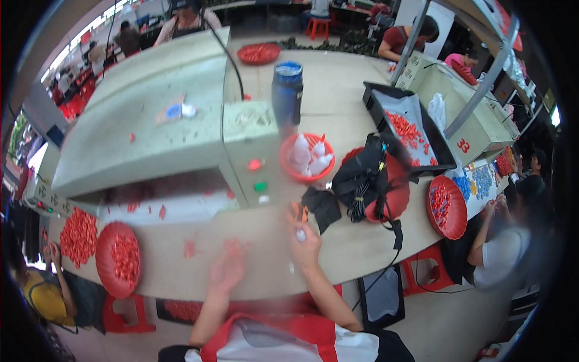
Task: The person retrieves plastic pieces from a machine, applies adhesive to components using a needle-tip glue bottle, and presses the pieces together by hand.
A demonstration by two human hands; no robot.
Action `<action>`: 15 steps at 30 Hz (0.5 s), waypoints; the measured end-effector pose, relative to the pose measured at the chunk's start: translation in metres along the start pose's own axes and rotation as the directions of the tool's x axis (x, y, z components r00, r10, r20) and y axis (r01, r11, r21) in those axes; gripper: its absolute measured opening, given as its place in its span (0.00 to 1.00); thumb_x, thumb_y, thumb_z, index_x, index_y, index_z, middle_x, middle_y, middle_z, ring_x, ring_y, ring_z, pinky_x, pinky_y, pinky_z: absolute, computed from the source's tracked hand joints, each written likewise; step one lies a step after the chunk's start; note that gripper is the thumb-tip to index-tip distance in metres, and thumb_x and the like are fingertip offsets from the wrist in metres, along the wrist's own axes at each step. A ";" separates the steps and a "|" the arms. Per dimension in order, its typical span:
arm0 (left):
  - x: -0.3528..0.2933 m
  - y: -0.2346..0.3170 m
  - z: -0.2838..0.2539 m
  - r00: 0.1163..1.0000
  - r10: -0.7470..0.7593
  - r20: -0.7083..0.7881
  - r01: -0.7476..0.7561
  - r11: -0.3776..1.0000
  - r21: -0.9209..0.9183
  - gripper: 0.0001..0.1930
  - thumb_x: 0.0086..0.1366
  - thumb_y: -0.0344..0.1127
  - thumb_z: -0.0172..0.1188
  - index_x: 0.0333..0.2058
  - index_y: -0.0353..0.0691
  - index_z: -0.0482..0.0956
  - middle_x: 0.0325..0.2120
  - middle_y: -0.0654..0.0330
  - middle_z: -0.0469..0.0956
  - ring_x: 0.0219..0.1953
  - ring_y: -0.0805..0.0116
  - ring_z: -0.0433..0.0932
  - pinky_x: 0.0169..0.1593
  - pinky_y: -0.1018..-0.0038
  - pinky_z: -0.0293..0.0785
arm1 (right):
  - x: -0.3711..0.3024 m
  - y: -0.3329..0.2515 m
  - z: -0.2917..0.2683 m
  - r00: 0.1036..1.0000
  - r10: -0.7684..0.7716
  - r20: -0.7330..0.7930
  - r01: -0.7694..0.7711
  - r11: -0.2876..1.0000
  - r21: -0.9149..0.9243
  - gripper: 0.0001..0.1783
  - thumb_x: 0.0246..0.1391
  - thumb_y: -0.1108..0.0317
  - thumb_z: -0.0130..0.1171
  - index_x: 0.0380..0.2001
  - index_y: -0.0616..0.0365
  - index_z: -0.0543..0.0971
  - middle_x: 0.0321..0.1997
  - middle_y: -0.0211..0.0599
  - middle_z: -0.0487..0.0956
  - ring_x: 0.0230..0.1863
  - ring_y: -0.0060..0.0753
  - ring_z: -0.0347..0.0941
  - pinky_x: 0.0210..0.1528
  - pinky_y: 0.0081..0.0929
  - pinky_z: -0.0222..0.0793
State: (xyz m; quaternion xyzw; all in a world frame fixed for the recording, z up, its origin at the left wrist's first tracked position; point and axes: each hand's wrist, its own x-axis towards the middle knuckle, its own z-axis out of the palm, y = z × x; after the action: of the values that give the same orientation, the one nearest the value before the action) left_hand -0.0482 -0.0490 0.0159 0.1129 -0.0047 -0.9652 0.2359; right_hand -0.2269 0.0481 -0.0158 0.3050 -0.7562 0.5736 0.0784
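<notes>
The left forearm (209, 311) is bare and extends far, leaning slightly right. The left hand (229, 266) is blurred, so the exact bend of its fingers cannot be told. The right forearm (329, 298), also bare, slants to the left. The right hand (306, 248) lies farther than the left one, with fingers (310, 231) curled.

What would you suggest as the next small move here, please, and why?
Perhaps ease the right hand leftward, since it holds an orange tool, while red pieces show at the left hand, apart from that tool.
</notes>
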 end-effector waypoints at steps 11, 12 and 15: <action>0.012 -0.003 0.030 0.966 -0.071 0.247 0.057 0.996 0.064 0.17 0.57 0.32 0.55 0.45 0.36 0.66 0.38 0.60 0.68 0.40 0.69 0.68 0.35 0.81 0.69 | 0.022 -0.088 -0.031 0.877 0.149 0.458 -0.419 0.705 0.572 0.04 0.46 0.79 0.56 0.29 0.65 0.75 0.30 0.34 0.72 0.26 0.21 0.71 0.28 0.15 0.68; 0.012 -0.005 0.029 0.967 -0.068 0.245 0.054 0.997 0.062 0.17 0.57 0.32 0.55 0.45 0.36 0.66 0.38 0.60 0.68 0.40 0.69 0.68 0.35 0.81 0.69 | 0.024 -0.093 -0.033 0.864 0.116 0.490 -0.425 0.691 0.585 0.04 0.46 0.80 0.57 0.29 0.65 0.75 0.30 0.34 0.72 0.26 0.21 0.71 0.28 0.16 0.68; 0.008 -0.008 0.027 0.966 -0.089 0.244 0.074 0.995 0.071 0.18 0.57 0.32 0.56 0.45 0.36 0.67 0.38 0.61 0.68 0.40 0.70 0.69 0.35 0.81 0.69 | 0.025 -0.108 -0.037 0.850 0.072 0.521 -0.416 0.698 0.583 0.04 0.45 0.81 0.55 0.28 0.66 0.74 0.30 0.33 0.72 0.27 0.20 0.70 0.29 0.16 0.66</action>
State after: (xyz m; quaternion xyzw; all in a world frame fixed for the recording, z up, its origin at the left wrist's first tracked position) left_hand -0.0648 -0.0465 0.0402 -0.0006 -0.0587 -0.9800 0.1900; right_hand -0.1955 0.0557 0.0966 0.3320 -0.5252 0.7244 -0.2987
